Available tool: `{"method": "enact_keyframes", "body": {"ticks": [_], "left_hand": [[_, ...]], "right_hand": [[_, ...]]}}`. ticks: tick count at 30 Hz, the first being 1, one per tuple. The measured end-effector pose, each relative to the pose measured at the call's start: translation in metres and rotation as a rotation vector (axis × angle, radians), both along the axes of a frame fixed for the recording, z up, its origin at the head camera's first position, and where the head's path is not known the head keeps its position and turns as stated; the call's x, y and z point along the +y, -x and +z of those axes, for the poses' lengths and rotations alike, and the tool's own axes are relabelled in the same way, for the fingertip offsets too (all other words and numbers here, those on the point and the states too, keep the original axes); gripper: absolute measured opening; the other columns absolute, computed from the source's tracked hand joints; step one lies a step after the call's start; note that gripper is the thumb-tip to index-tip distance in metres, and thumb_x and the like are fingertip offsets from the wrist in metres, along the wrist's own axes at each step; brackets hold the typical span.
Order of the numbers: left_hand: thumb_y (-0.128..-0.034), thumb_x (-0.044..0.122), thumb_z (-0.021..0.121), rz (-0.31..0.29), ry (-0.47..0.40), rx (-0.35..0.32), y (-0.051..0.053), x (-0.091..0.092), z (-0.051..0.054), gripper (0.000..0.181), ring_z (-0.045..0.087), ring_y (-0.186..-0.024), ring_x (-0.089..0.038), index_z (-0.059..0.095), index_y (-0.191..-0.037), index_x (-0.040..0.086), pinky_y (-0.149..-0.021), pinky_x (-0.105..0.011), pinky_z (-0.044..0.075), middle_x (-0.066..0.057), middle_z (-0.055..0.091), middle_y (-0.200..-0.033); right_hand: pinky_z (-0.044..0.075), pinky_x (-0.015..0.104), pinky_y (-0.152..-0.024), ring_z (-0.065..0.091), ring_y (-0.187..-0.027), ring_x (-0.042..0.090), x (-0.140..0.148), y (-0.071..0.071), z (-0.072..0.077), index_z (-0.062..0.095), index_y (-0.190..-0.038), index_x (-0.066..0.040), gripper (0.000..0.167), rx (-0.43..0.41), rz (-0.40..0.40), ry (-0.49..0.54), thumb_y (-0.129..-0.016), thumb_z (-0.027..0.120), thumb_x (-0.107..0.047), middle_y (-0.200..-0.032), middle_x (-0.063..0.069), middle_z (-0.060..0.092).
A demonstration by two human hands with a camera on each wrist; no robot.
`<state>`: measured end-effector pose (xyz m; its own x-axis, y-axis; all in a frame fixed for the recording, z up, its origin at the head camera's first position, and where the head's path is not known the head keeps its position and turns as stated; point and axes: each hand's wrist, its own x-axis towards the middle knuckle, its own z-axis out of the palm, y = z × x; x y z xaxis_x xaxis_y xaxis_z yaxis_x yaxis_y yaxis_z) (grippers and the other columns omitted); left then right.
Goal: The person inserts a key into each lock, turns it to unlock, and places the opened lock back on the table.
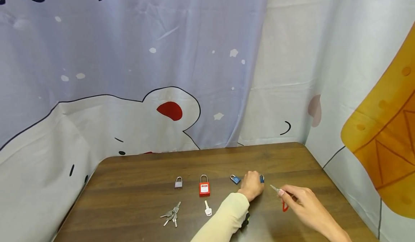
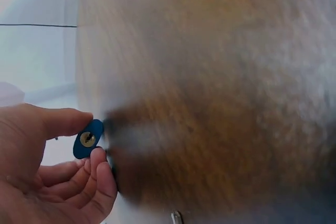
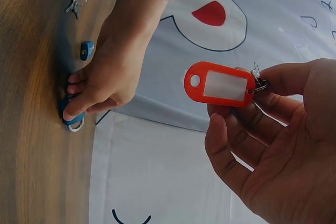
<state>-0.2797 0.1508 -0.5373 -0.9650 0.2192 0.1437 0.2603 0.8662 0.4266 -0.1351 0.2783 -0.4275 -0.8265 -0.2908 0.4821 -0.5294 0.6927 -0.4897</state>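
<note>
My left hand (image 1: 252, 185) grips a blue padlock (image 1: 262, 179) at the table's right side. In the left wrist view the thumb and fingers pinch the padlock (image 2: 88, 139), its brass keyhole facing the camera. To its right, my right hand (image 1: 306, 206) pinches a small key (image 1: 275, 188) just above the table. A red tag (image 1: 285, 206) hangs from the key; in the right wrist view this tag (image 3: 224, 85) has a white label and a metal ring, and the key itself is mostly hidden by the fingers.
Left of my hands lie another blue padlock (image 1: 235, 179), a red padlock (image 1: 204, 188) and a small grey padlock (image 1: 178, 183). Nearer the front are a white-headed key (image 1: 208, 210) and a bunch of keys (image 1: 172, 215). A printed curtain (image 1: 207, 72) hangs behind the wooden table (image 1: 129, 188).
</note>
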Motion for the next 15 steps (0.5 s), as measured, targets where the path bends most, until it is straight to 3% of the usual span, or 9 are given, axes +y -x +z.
{"method": "enact_keyframes", "body": {"ticks": [9,15], "left_hand": [[-0.0717,0.017,0.075,0.005,-0.101,-0.03,-0.0028,-0.0011,-0.0007,0.021,0.062,-0.061,-0.018,0.058,-0.059,0.014,-0.051,-0.032,0.047,-0.006,0.067,-0.071],[-0.0707,0.02,0.076,0.006,-0.235,-0.049,-0.0065,-0.003,0.0052,0.037,0.047,-0.053,-0.013,0.046,-0.05,0.018,-0.047,-0.029,0.039,0.002,0.053,-0.058]], "right_hand": [[0.04,0.018,-0.053,0.048,-0.06,-0.005,-0.0012,-0.0011,0.0014,0.056,-0.078,-0.036,0.032,-0.004,-0.005,0.001,-0.097,0.06,-0.01,-0.064,-0.019,0.054],[0.042,0.019,-0.054,0.05,-0.059,-0.002,-0.0025,-0.0017,0.0065,0.056,-0.077,-0.037,0.032,-0.016,-0.023,-0.006,-0.098,0.059,-0.013,-0.065,-0.017,0.057]]}}
